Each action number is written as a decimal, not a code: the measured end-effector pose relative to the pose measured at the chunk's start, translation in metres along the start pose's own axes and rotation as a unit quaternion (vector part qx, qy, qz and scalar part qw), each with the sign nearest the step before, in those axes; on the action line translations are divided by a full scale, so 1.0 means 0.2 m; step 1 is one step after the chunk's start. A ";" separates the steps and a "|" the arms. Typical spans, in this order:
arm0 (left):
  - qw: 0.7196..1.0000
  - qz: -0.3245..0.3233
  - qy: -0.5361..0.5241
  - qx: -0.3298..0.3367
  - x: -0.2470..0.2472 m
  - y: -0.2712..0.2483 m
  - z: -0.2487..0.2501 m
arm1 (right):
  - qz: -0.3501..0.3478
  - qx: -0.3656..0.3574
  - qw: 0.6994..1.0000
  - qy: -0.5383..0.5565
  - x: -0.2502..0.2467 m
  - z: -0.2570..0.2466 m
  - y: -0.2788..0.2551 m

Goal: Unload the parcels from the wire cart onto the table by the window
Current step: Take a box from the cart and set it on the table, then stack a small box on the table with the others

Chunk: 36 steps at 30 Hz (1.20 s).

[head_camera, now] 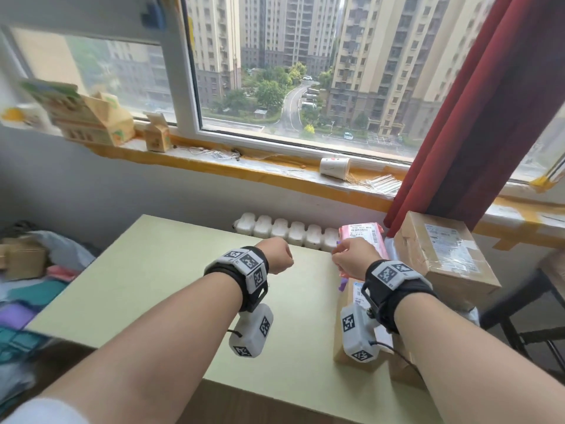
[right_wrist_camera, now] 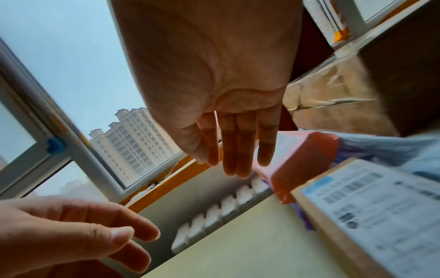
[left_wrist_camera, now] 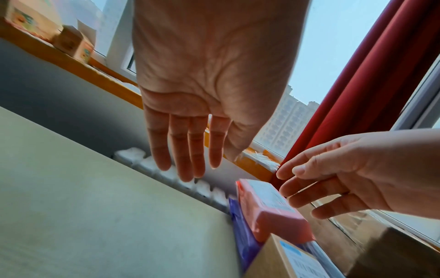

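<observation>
Over the pale green table (head_camera: 153, 286) both hands hover side by side, holding nothing. My left hand (head_camera: 276, 255) (left_wrist_camera: 190, 150) has its fingers straight and loose above the table's far edge. My right hand (head_camera: 351, 258) (right_wrist_camera: 238, 146) is likewise relaxed, just above a pink parcel (head_camera: 363, 237) (left_wrist_camera: 269, 210) without touching it. On the table's right side the pink parcel lies on a purple bag (left_wrist_camera: 243, 235), beside a large taped brown box (head_camera: 443, 255). A smaller labelled cardboard box (head_camera: 356, 295) (right_wrist_camera: 371, 206) sits under my right wrist. The wire cart is out of view.
A white radiator (head_camera: 284, 229) runs behind the table under the windowsill, which holds a tipped paper cup (head_camera: 334, 168) and cartons (head_camera: 91, 117). A red curtain (head_camera: 489, 117) hangs at the right. Clothes and bags (head_camera: 30, 286) pile up at the left; a dark metal frame (head_camera: 519, 316) stands at the right.
</observation>
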State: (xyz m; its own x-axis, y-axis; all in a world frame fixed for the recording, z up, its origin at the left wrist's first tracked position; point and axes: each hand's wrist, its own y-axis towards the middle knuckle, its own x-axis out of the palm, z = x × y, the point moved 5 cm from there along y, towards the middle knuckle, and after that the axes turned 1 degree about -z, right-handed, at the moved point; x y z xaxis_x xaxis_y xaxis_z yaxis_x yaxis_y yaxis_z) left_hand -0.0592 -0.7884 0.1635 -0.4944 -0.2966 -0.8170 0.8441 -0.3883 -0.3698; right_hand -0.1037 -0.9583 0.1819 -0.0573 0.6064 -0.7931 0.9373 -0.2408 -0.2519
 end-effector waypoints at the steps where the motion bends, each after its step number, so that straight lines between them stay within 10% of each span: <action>1: 1.000 0.014 0.000 -0.002 -0.04 -0.02 -0.05 | -0.001 -0.012 1.000 -0.007 0.01 -0.06 0.00; 36: 0.934 0.200 -0.087 -0.285 -0.70 -1.38 -2.64 | -0.148 -0.287 0.938 -0.122 1.77 -2.33 -0.41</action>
State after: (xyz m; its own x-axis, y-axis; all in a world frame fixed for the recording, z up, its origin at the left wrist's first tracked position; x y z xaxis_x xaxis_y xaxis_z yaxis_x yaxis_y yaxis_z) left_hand -0.1137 -0.1797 0.1458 -0.1010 -0.4741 -0.8746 0.9173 0.2960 -0.2664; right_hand -0.0412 -0.3707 0.1809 -0.3561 0.3730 -0.8568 0.8944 0.4017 -0.1969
